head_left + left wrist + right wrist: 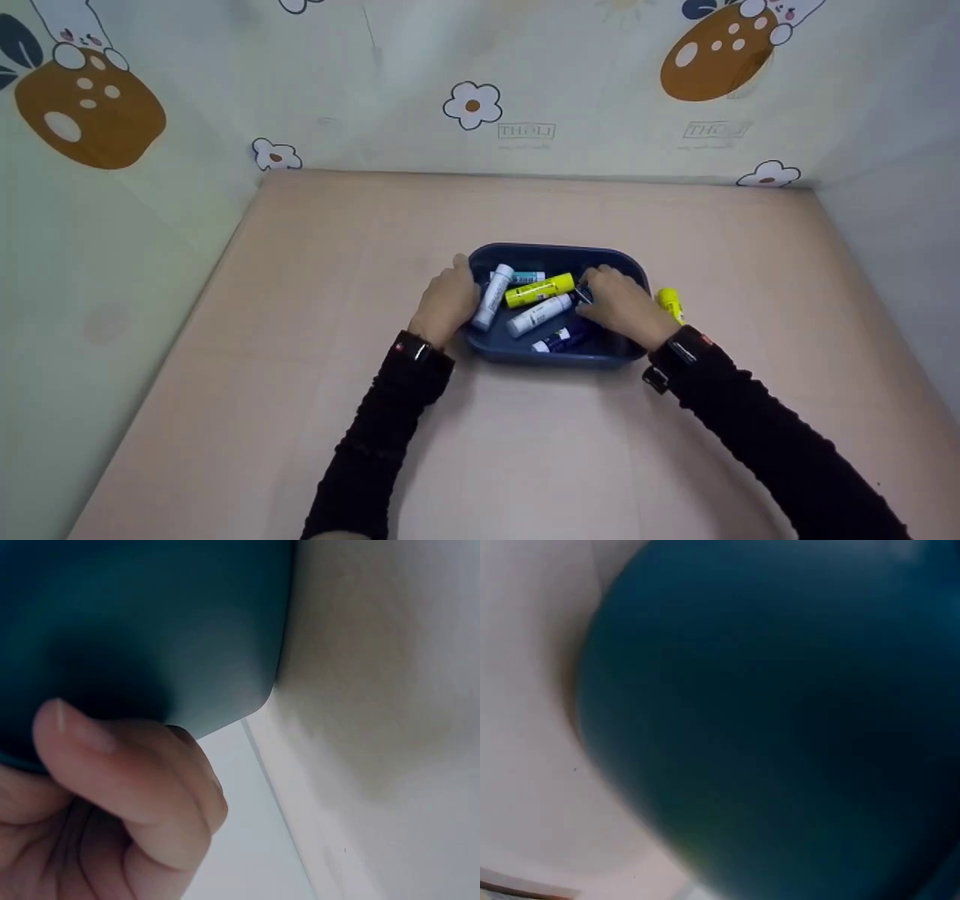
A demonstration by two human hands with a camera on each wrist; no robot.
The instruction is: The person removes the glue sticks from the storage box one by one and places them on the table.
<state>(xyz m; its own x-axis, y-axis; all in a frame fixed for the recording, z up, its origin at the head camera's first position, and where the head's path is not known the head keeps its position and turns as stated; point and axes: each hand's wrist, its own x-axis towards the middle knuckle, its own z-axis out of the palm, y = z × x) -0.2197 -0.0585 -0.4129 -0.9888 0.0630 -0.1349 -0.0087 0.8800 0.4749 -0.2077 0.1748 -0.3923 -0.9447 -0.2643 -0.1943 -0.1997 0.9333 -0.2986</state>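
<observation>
A dark blue tray point(555, 358) holds several glue sticks. Its left end is gripped by my left hand point(448, 298); in the left wrist view curled fingers point(142, 780) press against the tray's outer wall point(210, 637). My right hand point(626, 304) reaches over the right rim into the tray, fingertips pinching a small dark glue stick point(583, 293), mostly hidden by the hand. Nearby inside lie a yellow glue stick point(538, 290), two white ones point(493, 297) point(539, 315), a teal-labelled one point(527, 277) and a dark blue one with a white end point(553, 341). The right wrist view shows only the tray's outside point(765, 720).
Another yellow glue stick point(670, 304) is outside the tray, just right of it and partly behind my right hand. The tray is on a pale pinkish tabletop point(360, 247). Patterned wall covering point(390, 112) rises along the table's back, with side walls at left and right.
</observation>
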